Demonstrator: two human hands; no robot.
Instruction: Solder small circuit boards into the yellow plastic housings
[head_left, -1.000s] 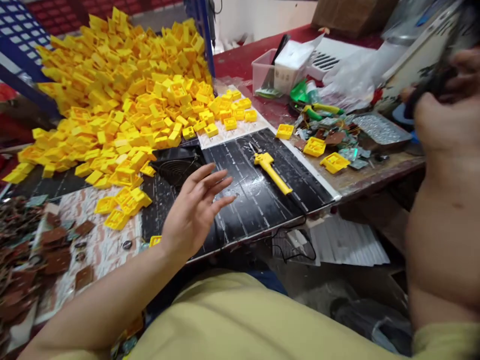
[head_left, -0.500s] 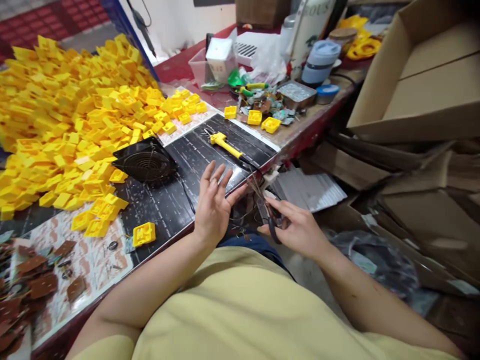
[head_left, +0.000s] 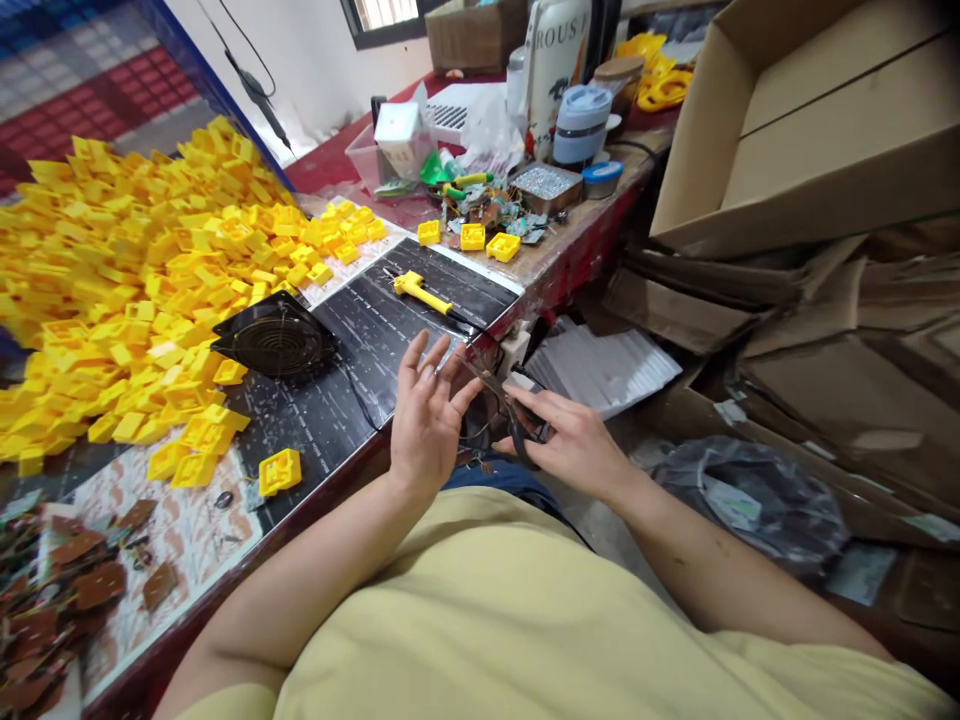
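Observation:
My left hand (head_left: 429, 420) is held palm up at the table's front edge, fingers apart, with nothing plainly gripped in it. Just right of it, my right hand (head_left: 566, 440) grips dark-handled scissors (head_left: 519, 425), whose blades point up and left towards my left fingers. Thin wires hang around the blades, partly blurred. Beyond my hands a yellow soldering iron (head_left: 424, 292) lies on the black mat (head_left: 367, 330). A black fan (head_left: 275, 337) stands left of it, and a single yellow housing (head_left: 280, 471) sits near the front edge.
A large heap of yellow housings (head_left: 135, 240) covers the left side. Brown circuit boards (head_left: 97, 585) lie at lower left. At the back are a metal tin (head_left: 546, 186), a blue-lidded cup (head_left: 581, 125) and a thermos (head_left: 553, 75). Cardboard boxes (head_left: 810, 150) and a plastic-lined bin (head_left: 750, 500) are at right.
The view has shifted, so the table items appear further left. The scissors now tilt more to the left, with their blades closer to my left fingers. My left hand stays spread.

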